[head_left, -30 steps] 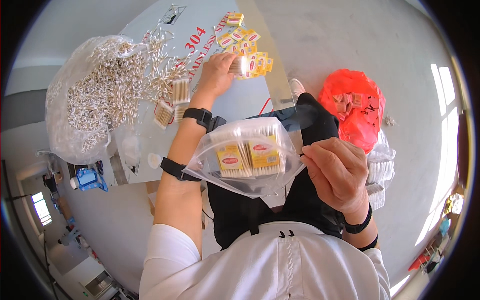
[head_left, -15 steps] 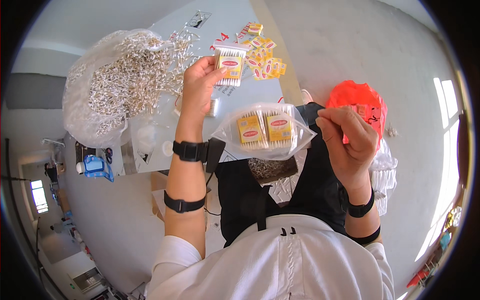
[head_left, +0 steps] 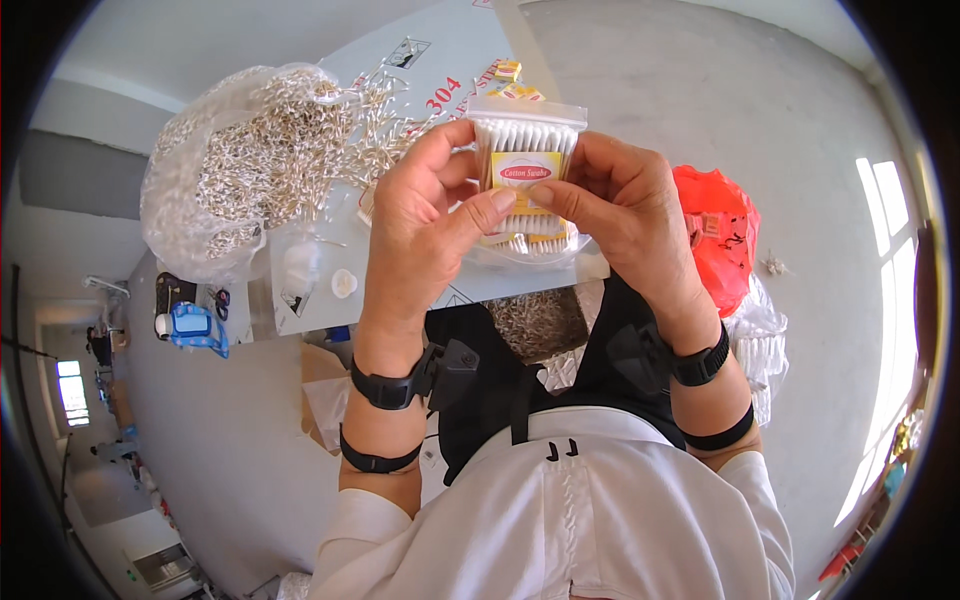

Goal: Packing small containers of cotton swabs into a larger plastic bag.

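Observation:
A clear zip bag of cotton swabs point(head_left: 527, 145) with a yellow label card is held upright in front of me. On its left side my left hand point(head_left: 425, 215) is closed, thumb across the lower front. My right hand point(head_left: 625, 215) grips the opposite edge, its thumb also pressed on the front near the label. Behind and below this pack, a larger clear bag point(head_left: 545, 258) on the table edge shows white swab tips through the plastic; the hands and the held pack hide most of it.
A big clear sack of loose cotton swabs point(head_left: 260, 160) lies on the table's left, with swabs spilling rightward. Yellow label cards point(head_left: 510, 90) lie beyond the held pack. An open box of swabs point(head_left: 545, 320) is below the table edge. A red plastic bag point(head_left: 715, 235) stands at right.
The left hand has brought the swab pack nearer and to the right. My right hand has moved left from its raised pinch and now grips the pack too.

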